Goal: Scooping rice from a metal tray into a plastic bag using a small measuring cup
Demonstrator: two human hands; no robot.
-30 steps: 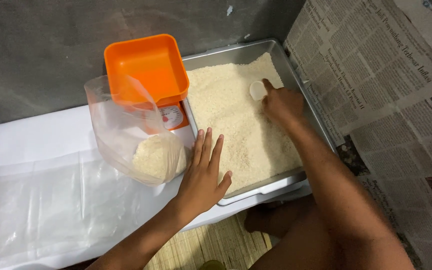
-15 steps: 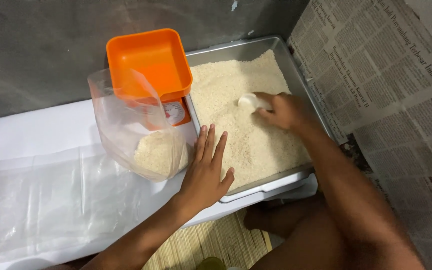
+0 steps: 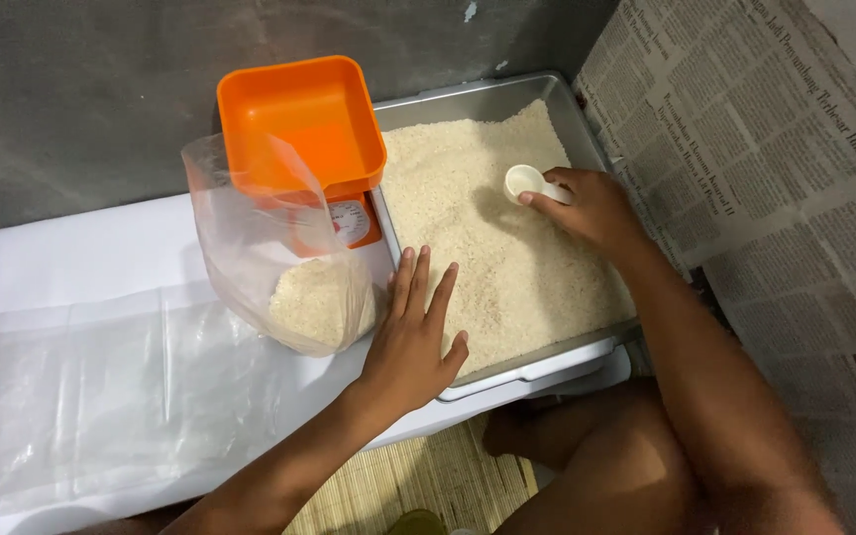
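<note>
Grey floor, newspaper (image 3: pixel 795 149) at right. Centre: metal tray (image 3: pixel 587 129) of rice (image 3: pixel 507 258). Right hand (image 3: pixel 596 210) grips white scoop (image 3: pixel 525 182) over rice. Left hand (image 3: pixel 413 342) flat, empty, beside the part-filled plastic bag (image 3: pixel 279 258) leaning at orange scale (image 3: pixel 304 129), centre left. Risk: unsupported bag slumps, spilling grains.

A white board (image 3: pixel 81 263) (low, flat) carries tray (image 3: pixel 547 365), scale (image 3: pixel 354 220), bags (image 3: pixel 101 396).

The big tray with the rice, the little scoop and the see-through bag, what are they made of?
The tray looks like metal: grey, dull sheen, thin rolled rim. The scoop in the right hand seems to be white plastic, smooth and slightly glossy. The bag is thin clear plastic film; it wrinkles, and the rice shows through.
</note>
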